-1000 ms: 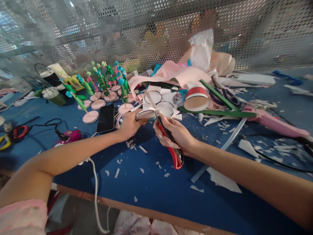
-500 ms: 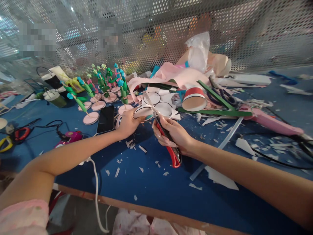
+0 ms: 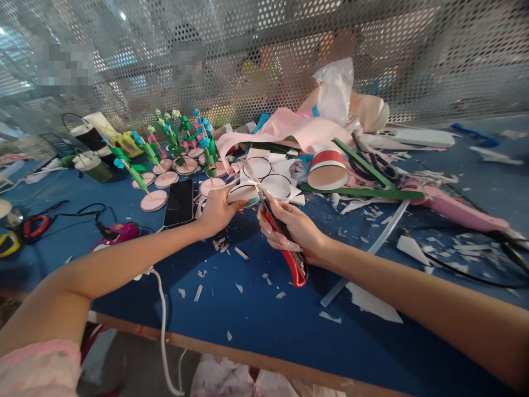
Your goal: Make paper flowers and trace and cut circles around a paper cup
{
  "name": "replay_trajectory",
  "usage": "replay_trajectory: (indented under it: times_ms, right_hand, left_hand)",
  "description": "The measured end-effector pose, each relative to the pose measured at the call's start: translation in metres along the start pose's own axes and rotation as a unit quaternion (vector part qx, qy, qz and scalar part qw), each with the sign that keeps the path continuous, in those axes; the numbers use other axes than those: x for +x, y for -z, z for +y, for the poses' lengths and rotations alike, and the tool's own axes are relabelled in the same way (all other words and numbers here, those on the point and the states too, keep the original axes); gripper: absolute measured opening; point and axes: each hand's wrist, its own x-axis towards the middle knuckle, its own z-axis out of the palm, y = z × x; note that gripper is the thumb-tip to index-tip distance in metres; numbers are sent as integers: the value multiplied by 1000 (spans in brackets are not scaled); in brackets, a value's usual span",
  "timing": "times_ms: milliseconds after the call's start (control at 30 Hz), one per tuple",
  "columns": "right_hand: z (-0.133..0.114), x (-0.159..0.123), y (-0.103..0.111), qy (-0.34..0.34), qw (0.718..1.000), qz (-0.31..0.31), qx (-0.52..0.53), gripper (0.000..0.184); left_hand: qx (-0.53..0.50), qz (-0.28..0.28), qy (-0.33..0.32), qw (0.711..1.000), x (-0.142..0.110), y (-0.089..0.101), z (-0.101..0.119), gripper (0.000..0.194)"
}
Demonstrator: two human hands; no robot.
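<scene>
My left hand [image 3: 219,211] pinches a white round disc with a dark rim [image 3: 243,193] between thumb and fingers. My right hand [image 3: 287,226] is wrapped round red-handled scissors [image 3: 296,269]. Their blades point up and away, at the right edge of the disc. Behind them lie two more white circles with black outlines, one farther back [image 3: 259,167] and one to the right [image 3: 276,187], amid white paper pieces. Close to my left hand stand pink discs [image 3: 154,200] carrying sticks with green and blue paper flowers [image 3: 209,146].
A black phone [image 3: 179,203] lies left of my left hand. To the right are a red-and-white paper cup [image 3: 328,170], green strips [image 3: 363,191] and a pink glue gun [image 3: 467,207]. White scraps litter the blue table [image 3: 256,314]. A perforated metal screen [image 3: 264,71] stands behind.
Almost nothing differs. The disc and the scissors have shifted very slightly within the view, and both hands keep their grip.
</scene>
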Motion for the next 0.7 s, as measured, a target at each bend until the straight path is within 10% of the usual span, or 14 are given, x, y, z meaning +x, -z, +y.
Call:
replay_trajectory:
  times_ms: [433, 700]
  right_hand:
    - [-2, 3, 2, -1, 1000, -19, 22, 31]
    - [-13, 6, 4, -51, 994, -40, 85, 46]
  left_hand:
    - [63, 2, -5, 998, -1, 2, 15, 20]
    - [-184, 46, 130, 973, -2, -13, 8, 33]
